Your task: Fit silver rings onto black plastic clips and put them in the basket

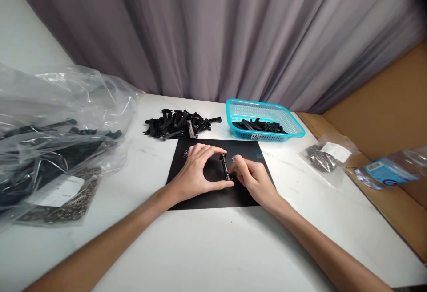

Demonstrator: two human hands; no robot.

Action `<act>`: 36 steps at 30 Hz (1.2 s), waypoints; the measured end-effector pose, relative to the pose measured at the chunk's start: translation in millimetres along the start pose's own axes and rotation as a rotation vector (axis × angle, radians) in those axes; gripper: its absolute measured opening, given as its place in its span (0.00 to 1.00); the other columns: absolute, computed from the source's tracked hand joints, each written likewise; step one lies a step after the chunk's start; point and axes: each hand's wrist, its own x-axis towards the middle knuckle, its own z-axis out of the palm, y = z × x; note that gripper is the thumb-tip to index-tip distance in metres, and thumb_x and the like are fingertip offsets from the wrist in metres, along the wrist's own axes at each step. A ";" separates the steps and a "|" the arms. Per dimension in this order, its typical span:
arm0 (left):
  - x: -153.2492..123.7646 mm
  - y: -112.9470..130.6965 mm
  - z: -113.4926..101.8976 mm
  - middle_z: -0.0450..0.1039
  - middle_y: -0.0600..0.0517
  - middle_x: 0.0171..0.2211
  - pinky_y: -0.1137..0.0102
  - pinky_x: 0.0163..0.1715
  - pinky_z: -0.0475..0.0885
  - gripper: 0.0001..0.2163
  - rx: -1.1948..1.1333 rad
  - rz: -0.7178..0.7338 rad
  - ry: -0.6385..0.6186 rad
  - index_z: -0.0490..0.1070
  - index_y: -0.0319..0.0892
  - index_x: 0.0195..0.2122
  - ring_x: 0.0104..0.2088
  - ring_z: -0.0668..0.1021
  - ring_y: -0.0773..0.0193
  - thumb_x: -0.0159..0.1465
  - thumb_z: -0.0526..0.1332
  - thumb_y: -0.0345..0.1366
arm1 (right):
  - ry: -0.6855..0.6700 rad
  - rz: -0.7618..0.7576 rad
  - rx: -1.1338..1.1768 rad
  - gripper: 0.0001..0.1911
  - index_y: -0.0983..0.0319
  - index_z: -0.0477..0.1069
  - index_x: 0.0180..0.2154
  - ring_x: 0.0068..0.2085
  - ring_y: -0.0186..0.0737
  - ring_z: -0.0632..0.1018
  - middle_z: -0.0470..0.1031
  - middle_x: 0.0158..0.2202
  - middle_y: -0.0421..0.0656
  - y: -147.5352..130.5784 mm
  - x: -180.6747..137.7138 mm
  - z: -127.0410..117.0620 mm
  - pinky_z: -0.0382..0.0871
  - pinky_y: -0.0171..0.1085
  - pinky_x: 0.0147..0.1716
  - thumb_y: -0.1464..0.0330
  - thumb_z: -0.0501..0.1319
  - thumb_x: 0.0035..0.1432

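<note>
My left hand (pixel 197 169) grips a slim black plastic part (pixel 224 166) by its two ends, between thumb and fingers, over the black mat (pixel 213 197). Close by on its right, my right hand (pixel 251 174) has its fingers curled in, thumb against the forefinger. Whatever those fingertips pinch is too small or hidden to name. Small shiny metal pieces (pixel 186 153) lie on the mat beyond my left hand. More metal pieces (pixel 233 158) show just past my right thumb.
Behind the mat lies a heap of black plastic parts (pixel 180 123), beside a blue basket (pixel 298 132) holding similar parts. Clear plastic bags (pixel 110 87) fill the left side. At right are a bag of metal pieces (pixel 320 158), a plastic bottle (pixel 390 169) and a cardboard box (pixel 393 91).
</note>
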 end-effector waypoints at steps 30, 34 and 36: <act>-2.0 2.6 -0.6 0.74 0.50 0.53 0.54 0.56 0.63 0.29 0.063 0.102 -0.021 0.68 0.49 0.56 0.55 0.69 0.49 0.55 0.75 0.44 | -0.112 0.147 0.438 0.21 0.61 0.70 0.34 0.19 0.27 0.55 0.56 0.20 0.30 1.8 4.0 6.2 0.49 0.31 0.18 0.50 0.69 0.58; -4.8 1.7 1.5 0.68 0.48 0.60 0.52 0.62 0.62 0.33 0.093 0.082 -0.021 0.66 0.52 0.61 0.61 0.65 0.47 0.56 0.75 0.45 | 0.080 -0.028 0.107 0.17 0.60 0.69 0.34 0.23 0.31 0.61 0.63 0.24 0.34 -5.0 0.0 8.2 0.55 0.34 0.23 0.54 0.66 0.62; -5.5 1.4 3.4 0.66 0.47 0.62 0.52 0.63 0.62 0.37 0.086 0.064 -0.020 0.62 0.52 0.64 0.61 0.64 0.47 0.55 0.75 0.49 | 0.209 -0.110 -0.052 0.15 0.59 0.68 0.34 0.24 0.32 0.61 0.63 0.24 0.35 -9.4 -1.9 7.2 0.55 0.35 0.24 0.56 0.63 0.66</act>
